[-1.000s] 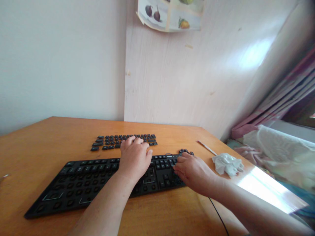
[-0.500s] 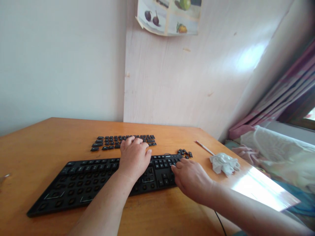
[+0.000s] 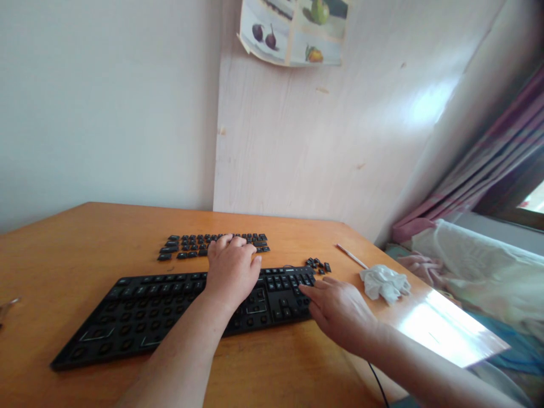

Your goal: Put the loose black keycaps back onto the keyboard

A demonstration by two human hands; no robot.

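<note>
A black keyboard [image 3: 140,314] with most keycaps removed lies on the orange wooden desk [image 3: 76,238]. My left hand [image 3: 232,272] rests palm down across its middle, fingers curled over the back edge. At the keyboard's right end my right hand [image 3: 335,311] lies flat, fingertips touching the remaining keys, fingers stretched out. Rows of loose keycaps [image 3: 191,245] are laid out behind the keyboard. A small cluster of keycaps [image 3: 318,264] sits just past the right end.
A crumpled white tissue [image 3: 385,282] and a thin stick [image 3: 352,256] lie near the desk's right edge. A cable [image 3: 378,385] runs off the front. A fruit picture [image 3: 293,28] hangs on the wall panel. Bedding and curtains lie to the right.
My right hand has slid a little back toward me along the keyboard's right end. The left hand has stayed in place.
</note>
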